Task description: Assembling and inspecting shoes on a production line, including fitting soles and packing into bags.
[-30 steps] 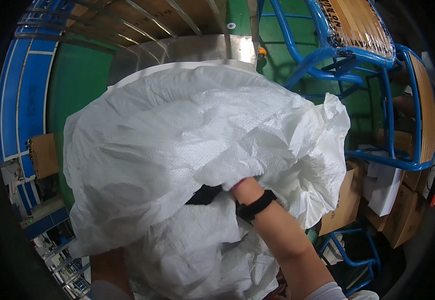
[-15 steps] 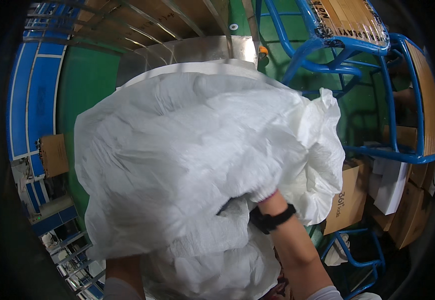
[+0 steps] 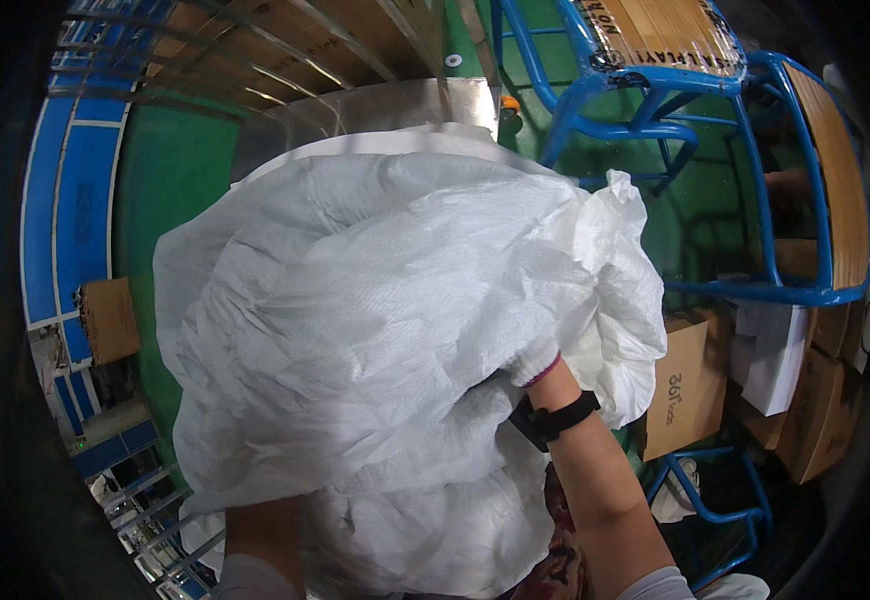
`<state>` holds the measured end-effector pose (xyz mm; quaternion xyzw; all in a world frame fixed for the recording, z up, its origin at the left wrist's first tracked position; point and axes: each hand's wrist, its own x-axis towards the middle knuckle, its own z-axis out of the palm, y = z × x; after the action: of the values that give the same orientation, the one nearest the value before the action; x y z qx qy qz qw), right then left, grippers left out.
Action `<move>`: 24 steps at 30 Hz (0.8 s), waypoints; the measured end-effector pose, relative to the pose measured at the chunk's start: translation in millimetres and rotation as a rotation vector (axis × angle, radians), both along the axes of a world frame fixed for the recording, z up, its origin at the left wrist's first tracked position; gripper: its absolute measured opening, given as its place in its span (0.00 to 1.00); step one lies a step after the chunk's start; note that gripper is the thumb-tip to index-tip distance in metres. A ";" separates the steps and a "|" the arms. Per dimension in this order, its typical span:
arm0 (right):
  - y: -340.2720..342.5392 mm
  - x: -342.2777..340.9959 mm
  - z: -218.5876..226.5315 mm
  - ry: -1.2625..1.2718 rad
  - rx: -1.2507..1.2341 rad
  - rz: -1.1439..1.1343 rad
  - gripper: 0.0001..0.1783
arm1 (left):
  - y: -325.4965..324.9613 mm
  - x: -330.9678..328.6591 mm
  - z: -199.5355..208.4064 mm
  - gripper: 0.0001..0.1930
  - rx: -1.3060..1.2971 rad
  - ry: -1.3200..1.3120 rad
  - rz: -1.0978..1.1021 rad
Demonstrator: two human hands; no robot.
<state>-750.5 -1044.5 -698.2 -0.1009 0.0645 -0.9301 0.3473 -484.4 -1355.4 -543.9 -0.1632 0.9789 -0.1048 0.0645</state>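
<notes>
A large, crumpled white woven-plastic sack (image 3: pixel 355 290) spreads across the middle, bulging and deeply creased. My right hand (image 3: pixel 533 362), in a white knit glove with a dark red cuff edge, reaches into a fold at the sack's right side. Its fingers are hidden by the material. A black band (image 3: pixel 563 415) circles that wrist. From the lower left my left forearm (image 3: pixel 263 540) goes in under the sack, and the left hand is covered completely. Bunched white material (image 3: pixel 435 540) hangs between my forearms, close to my body.
Beyond the sack are metal bars (image 3: pixel 345 40) and a shiny metal plate (image 3: pixel 385 105). Blue-framed stools (image 3: pixel 645 75) with wooden tops stand at the far right. Cardboard boxes (image 3: pixel 690 390) sit at the right, and another box (image 3: pixel 107 320) lies by blue panels at the left.
My right hand has shifted slightly right and up with the fold around it. The sack's right part has drawn inward a little, and the view has moved slightly.
</notes>
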 end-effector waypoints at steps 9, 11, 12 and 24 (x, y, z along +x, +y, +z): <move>4.7 -33.4 121.3 1.208 1.539 0.492 0.30 | 7.2 6.2 0.4 0.23 0.022 -0.019 0.015; 9.3 -31.0 146.4 1.533 1.698 0.698 0.31 | 7.7 9.2 4.2 0.23 0.026 -0.029 0.019; 13.2 -18.3 134.5 1.536 1.696 0.693 0.31 | 9.7 12.1 8.8 0.23 0.024 -0.033 0.023; 17.5 -10.1 138.7 1.510 1.857 0.835 0.21 | 20.0 -3.3 24.7 0.23 0.056 -0.002 0.031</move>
<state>-760.6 -1027.0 -559.5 -0.3362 0.8353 -0.0660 0.4301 -487.7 -1335.4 -519.2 -0.1765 0.9787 -0.0765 0.0717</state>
